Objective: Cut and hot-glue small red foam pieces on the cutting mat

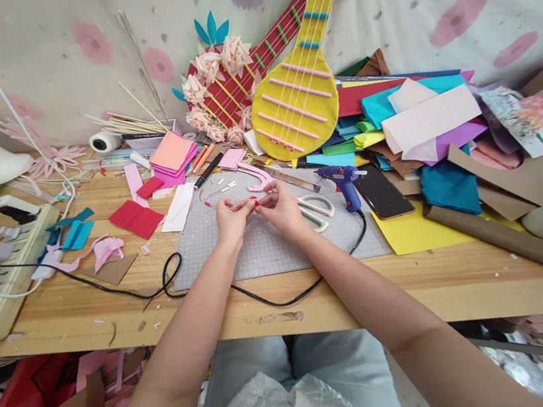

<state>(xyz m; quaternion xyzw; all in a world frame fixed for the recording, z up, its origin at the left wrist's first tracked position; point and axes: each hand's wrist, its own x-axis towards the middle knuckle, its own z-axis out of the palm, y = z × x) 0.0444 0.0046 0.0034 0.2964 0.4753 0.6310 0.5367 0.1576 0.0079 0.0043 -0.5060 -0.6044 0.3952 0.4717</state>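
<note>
Above the grey cutting mat (199, 260), my left hand (232, 222) and my right hand (280, 212) meet fingertip to fingertip. Between them they pinch a small red piece (254, 200), too small and covered to make out fully. Just beyond the fingers lies a curved pink strip (260, 173). Scissors (320, 210) with pale handles rest beside my right hand, partly behind it. A blue glue gun (344, 184) sits on the mat's right side. Small white bits (229, 186) and another red bit (208, 204) are scattered left of the pink strip.
A black cord (285, 304) loops along the mat's front edge from a power strip (9, 265). Two handmade paper instruments, one yellow (284, 112) and one red (252, 59), lean at the back. A phone (382, 190) and piled coloured paper (433, 119) are at right.
</note>
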